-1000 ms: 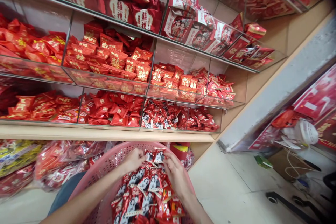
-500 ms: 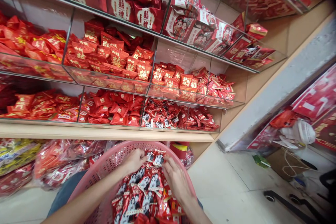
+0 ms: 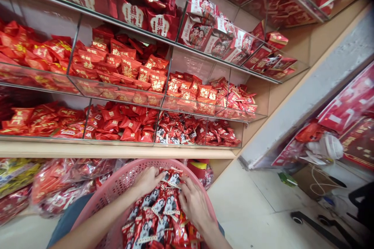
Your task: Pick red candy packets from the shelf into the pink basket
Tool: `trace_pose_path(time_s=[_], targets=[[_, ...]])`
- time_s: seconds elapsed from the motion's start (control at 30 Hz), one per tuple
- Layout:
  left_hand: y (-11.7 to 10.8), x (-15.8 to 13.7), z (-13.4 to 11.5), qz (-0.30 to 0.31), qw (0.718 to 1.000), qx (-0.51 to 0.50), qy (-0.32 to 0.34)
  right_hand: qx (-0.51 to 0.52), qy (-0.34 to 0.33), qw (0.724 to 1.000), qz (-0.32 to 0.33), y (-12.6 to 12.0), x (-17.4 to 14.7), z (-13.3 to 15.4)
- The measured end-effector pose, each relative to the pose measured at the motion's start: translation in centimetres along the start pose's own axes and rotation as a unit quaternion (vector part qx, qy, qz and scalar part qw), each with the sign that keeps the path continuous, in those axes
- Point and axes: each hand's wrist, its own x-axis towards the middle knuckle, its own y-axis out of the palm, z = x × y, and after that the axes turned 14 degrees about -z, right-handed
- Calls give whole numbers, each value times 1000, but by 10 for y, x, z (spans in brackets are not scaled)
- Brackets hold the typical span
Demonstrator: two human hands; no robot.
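Observation:
Two small red packets [image 3: 172, 177], printed with black-and-white figures, lie side by side between my hands near the far rim of a pink plastic basket [image 3: 117, 184]. My left hand [image 3: 148, 181] pinches their left edge with thumb and bent fingers. At the right edge, the curled fingertips of my right hand [image 3: 193, 199] close on the packets; its thumb is partly hidden. Below both hands lies a heap of similar red packets [image 3: 159, 220], filling the near part of the basket. Some are plain red or have other prints.
Ahead rise wooden shelves [image 3: 111, 151] with glass-divided bins of red packets [image 3: 128, 66]. Bagged goods [image 3: 70, 186] lie beneath them, left of the basket. To the right are tiled floor [image 3: 248, 206], a white appliance [image 3: 329, 146] with a cable, and black chair legs [image 3: 318, 229].
The view has shifted slightly. My hands stay at the same two packets, which now tilt a little more. My right fingers have bent slightly further.

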Motion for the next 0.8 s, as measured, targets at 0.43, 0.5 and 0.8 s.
trace_pose_path(time_s=[0.43,0.5,0.8], targets=[[-5,6,9,-42,998,36,12,42,13,984,-174,-20,59,-9],[-7,6,12,-40,999,35,-3,42,29,980,-194,-23,88,-11],[-19,2,16,-45,998,33,-18,-33,261,965,-17,0,182,-31]])
